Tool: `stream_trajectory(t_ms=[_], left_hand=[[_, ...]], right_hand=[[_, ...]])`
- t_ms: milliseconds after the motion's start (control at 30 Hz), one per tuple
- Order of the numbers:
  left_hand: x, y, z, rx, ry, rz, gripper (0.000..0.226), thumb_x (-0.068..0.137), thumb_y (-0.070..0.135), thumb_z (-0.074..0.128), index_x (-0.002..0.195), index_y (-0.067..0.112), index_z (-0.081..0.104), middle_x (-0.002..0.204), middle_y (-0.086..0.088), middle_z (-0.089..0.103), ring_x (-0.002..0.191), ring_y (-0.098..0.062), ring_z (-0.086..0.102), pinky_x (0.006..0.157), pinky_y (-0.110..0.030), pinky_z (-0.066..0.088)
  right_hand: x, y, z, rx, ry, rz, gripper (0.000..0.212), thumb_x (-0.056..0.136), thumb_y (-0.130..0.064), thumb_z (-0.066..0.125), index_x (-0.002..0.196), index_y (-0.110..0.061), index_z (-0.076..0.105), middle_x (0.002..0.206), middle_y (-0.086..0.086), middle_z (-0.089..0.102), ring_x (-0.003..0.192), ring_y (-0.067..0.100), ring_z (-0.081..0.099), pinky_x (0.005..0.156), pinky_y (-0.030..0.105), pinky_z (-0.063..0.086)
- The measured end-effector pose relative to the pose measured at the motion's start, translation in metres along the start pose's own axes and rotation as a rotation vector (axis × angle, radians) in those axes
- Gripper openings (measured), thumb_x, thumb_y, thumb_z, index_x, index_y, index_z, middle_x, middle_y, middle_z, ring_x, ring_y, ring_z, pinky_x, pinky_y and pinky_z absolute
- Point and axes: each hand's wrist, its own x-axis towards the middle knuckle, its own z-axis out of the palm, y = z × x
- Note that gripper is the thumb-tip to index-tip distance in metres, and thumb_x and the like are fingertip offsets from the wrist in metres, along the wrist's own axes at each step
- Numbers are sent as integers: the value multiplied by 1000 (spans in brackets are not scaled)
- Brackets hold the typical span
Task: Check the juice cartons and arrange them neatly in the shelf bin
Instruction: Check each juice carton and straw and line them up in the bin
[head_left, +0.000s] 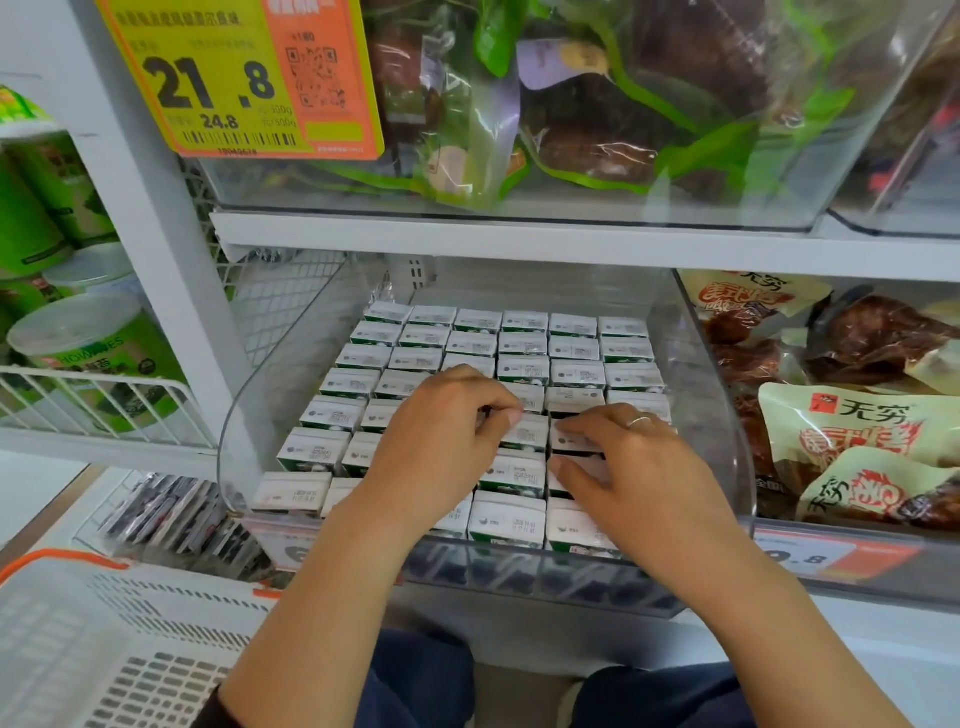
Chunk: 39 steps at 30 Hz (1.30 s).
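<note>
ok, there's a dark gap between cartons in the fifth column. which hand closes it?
Right, probably. The right hand already has fingertips on the carton beside the gap. The left hand sits one column over, fingers curled on another carton.

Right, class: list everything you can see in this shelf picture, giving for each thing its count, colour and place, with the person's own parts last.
juice cartons: dozens, white tops, rows in bin
shelf bin: one, clear, middle shelf
price tag: one, yellow and orange, top left
leafy packs: several, green, upper bin
snack bags: several, cream and red, right
cans: several, green, left rack
basket: one, white, orange rim, bottom left
left hand: fingers curled on cartons
right hand: ringed, fingers on cartons
</note>
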Motion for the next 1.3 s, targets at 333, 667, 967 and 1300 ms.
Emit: stream_trajectory(t_ms=[333, 667, 967, 1300], left_hand=[[-10, -6, -20, 203, -297, -11, 21, 84, 35, 70, 103, 39, 63, 108, 19, 59, 108, -3, 45, 84, -21, 31], [0, -3, -15, 338, -388, 15, 39, 83, 45, 68, 119, 32, 60, 116, 9, 53, 114, -12, 40, 85, -24, 31], [-12, -3, -24, 51, -227, 78, 21, 95, 35, 50, 116, 28, 49, 111, 12, 55, 98, -3, 54, 81, -21, 45], [-13, 18, -27, -548, 178, 110, 26, 88, 39, 57, 112, 35, 51, 109, 16, 65, 105, 1, 60, 77, -13, 51]], right_hand=[[0, 0, 0, 7, -10, -12, 40, 89, -45, 55, 127, -32, 56, 127, -11, 54, 117, 13, 49, 90, 24, 41], [-1, -2, -2, 6, -12, -9, 39, 89, -44, 56, 126, -30, 57, 126, -10, 56, 116, 14, 50, 90, 25, 41], [1, 0, -3, 60, 2, -12, 37, 91, -43, 52, 124, -30, 58, 124, -13, 57, 112, 11, 51, 82, 20, 38], [1, -16, -15, 715, 55, 27, 38, 80, -47, 65, 116, -39, 57, 109, -22, 65, 103, -9, 57, 87, 11, 46]])
